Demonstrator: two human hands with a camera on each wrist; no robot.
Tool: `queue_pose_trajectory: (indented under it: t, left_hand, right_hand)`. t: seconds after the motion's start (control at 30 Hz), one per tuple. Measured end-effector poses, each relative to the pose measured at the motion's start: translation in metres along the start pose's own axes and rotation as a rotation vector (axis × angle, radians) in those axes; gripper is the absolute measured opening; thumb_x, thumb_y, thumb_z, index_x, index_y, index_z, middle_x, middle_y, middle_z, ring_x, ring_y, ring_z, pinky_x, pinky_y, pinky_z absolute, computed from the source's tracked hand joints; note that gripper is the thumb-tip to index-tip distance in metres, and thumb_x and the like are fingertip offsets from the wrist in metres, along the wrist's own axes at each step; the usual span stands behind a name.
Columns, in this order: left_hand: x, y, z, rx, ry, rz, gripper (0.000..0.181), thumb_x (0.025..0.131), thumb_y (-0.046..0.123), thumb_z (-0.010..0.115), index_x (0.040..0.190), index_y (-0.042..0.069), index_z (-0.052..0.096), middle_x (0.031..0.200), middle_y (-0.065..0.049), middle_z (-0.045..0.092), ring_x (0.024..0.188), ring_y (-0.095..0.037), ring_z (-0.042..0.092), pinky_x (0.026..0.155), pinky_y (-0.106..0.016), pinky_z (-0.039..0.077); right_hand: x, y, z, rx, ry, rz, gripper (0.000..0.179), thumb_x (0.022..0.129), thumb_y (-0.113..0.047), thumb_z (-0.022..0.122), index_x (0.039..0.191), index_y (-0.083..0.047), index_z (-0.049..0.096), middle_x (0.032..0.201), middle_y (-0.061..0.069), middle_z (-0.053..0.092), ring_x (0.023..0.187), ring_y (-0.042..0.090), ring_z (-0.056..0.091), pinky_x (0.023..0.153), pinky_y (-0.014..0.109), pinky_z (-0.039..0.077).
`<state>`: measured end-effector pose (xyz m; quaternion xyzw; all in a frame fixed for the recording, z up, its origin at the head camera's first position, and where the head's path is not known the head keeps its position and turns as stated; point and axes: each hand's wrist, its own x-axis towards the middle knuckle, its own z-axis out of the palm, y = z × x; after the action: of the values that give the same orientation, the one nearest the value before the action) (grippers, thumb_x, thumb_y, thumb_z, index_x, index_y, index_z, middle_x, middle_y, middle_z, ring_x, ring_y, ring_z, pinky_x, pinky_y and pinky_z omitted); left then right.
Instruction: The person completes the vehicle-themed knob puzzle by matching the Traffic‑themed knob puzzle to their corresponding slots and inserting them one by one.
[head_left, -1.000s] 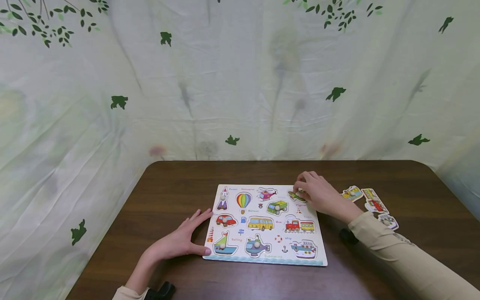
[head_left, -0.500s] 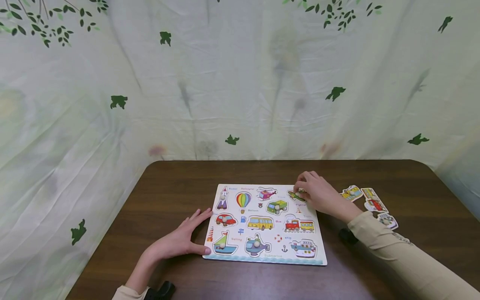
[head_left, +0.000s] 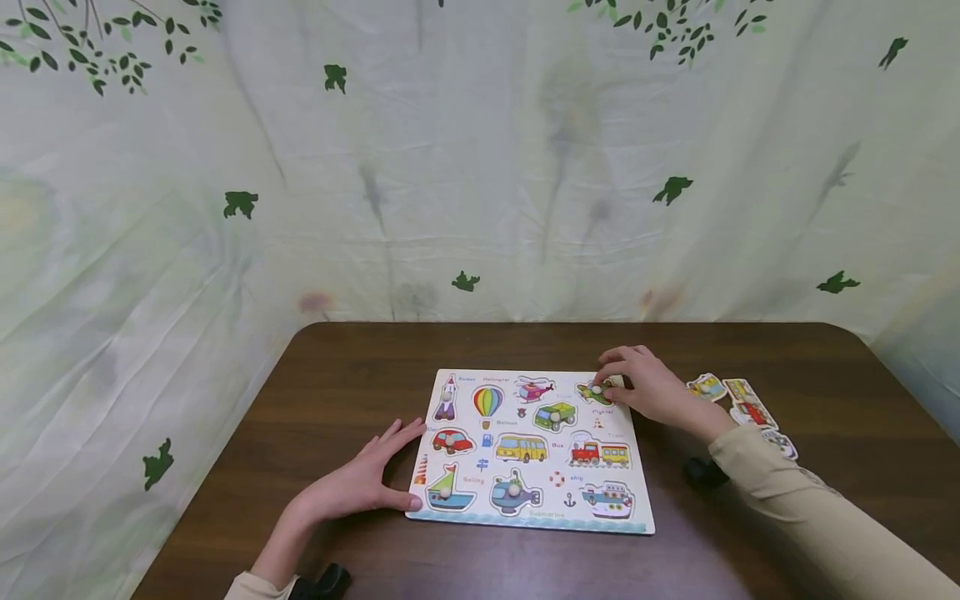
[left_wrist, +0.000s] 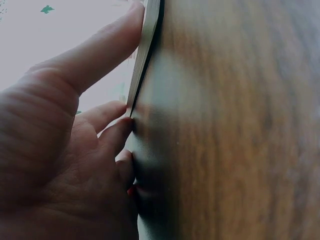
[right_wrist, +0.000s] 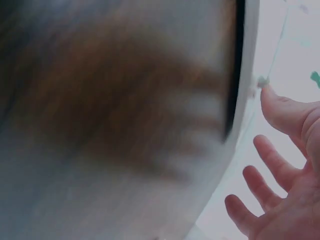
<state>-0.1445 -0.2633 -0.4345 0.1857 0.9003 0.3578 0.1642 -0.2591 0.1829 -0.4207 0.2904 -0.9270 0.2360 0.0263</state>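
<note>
green plane piece point(head_left: 595, 391) sits at far right corner of puzzle board point(head_left: 525, 517) | my right hand point(head_left: 651, 390) pinches its knob, fingers narrow | my left hand point(head_left: 358, 481) flat, fingers straight against board's near left edge | loose pieces point(head_left: 738, 403) on surface point(head_left: 337, 367), right

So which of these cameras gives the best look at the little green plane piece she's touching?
The head view: it shows the green plane piece seated in the puzzle board, the right hand at its knob. The right wrist view shows only a blurred board edge and knob; the left wrist view shows none of it.
</note>
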Motion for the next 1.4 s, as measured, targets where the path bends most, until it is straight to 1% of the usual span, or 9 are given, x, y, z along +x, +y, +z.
queue_pose_trajectory:
  t: [0.1,0.3,0.33,0.53,0.7,0.93,1.1,1.3,1.4]
  left_hand:
    - [0.001,0.0,0.0,0.003,0.0,-0.008,0.101,0.076,0.046,0.082,0.157,0.021,0.027,0.162,-0.005,0.021,0.149,-0.035,0.0,0.112,-0.066,0.002]
    - [0.001,-0.001,0.0,0.011,-0.006,-0.025,0.102,0.076,0.049,0.081,0.157,0.022,0.026,0.162,-0.005,0.02,0.149,-0.034,0.0,0.113,-0.065,0.002]
    - [0.001,-0.002,0.0,0.012,-0.006,-0.019,0.102,0.076,0.049,0.081,0.157,0.021,0.026,0.162,-0.006,0.021,0.149,-0.034,0.0,0.113,-0.065,0.002]
    - [0.0,-0.001,0.0,0.005,-0.001,-0.008,0.101,0.076,0.047,0.082,0.157,0.02,0.027,0.162,-0.007,0.021,0.149,-0.035,0.001,0.112,-0.066,0.002]
    - [0.0,0.001,0.0,0.002,-0.001,0.001,0.101,0.076,0.046,0.082,0.157,0.02,0.028,0.161,-0.007,0.022,0.149,-0.035,0.001,0.112,-0.066,0.002]
    - [0.001,0.002,0.0,0.004,0.004,-0.004,0.101,0.075,0.046,0.083,0.156,0.021,0.028,0.162,-0.006,0.022,0.149,-0.035,0.001,0.112,-0.066,0.003]
    - [0.001,0.001,0.002,0.0,0.009,0.014,0.101,0.076,0.046,0.083,0.156,0.02,0.028,0.161,-0.007,0.023,0.149,-0.036,0.001,0.113,-0.065,0.002]
    - [0.001,0.001,0.001,0.003,0.006,0.003,0.101,0.076,0.046,0.083,0.156,0.02,0.028,0.161,-0.007,0.023,0.149,-0.036,0.001,0.112,-0.066,0.003]
    - [0.001,0.001,0.0,0.003,0.003,-0.004,0.101,0.075,0.046,0.083,0.156,0.02,0.028,0.161,-0.007,0.022,0.149,-0.036,0.001,0.112,-0.066,0.003]
  right_hand:
    - [-0.005,0.007,-0.005,0.025,0.011,0.017,0.019,0.087,-0.007,0.074,0.104,-0.016,0.075,0.13,0.017,0.056,0.121,0.041,0.042,0.096,0.058,0.039]
    - [-0.016,0.023,-0.021,0.02,0.045,0.029,0.018,0.09,-0.004,0.071,0.106,-0.011,0.074,0.129,0.02,0.056,0.121,0.044,0.043,0.098,0.059,0.037]
    - [-0.018,0.024,-0.024,0.021,0.047,0.031,0.017,0.09,-0.004,0.07,0.105,-0.011,0.074,0.129,0.02,0.056,0.121,0.044,0.044,0.098,0.06,0.036]
    - [-0.027,0.034,-0.042,0.045,0.041,0.053,0.015,0.092,-0.002,0.066,0.105,-0.006,0.074,0.128,0.024,0.057,0.121,0.045,0.048,0.098,0.061,0.038]
    - [-0.034,0.043,-0.053,0.04,0.028,0.102,0.014,0.094,-0.004,0.065,0.106,-0.004,0.073,0.129,0.025,0.056,0.122,0.046,0.047,0.095,0.061,0.041]
    - [-0.046,0.056,-0.058,0.046,-0.001,0.133,0.015,0.091,0.002,0.066,0.102,-0.005,0.074,0.127,0.027,0.056,0.12,0.047,0.048,0.09,0.06,0.045]
    - [-0.053,0.062,-0.061,0.049,-0.033,0.147,0.02,0.088,0.006,0.064,0.101,-0.005,0.074,0.128,0.028,0.055,0.119,0.049,0.048,0.091,0.061,0.044]
    - [-0.059,0.068,-0.065,0.018,-0.033,0.127,0.017,0.084,0.001,0.071,0.101,-0.004,0.073,0.122,0.03,0.057,0.115,0.051,0.05,0.093,0.063,0.041]
    - [-0.062,0.072,-0.064,-0.004,-0.032,0.157,0.015,0.083,-0.007,0.076,0.098,-0.004,0.073,0.119,0.03,0.057,0.113,0.052,0.048,0.092,0.064,0.039]
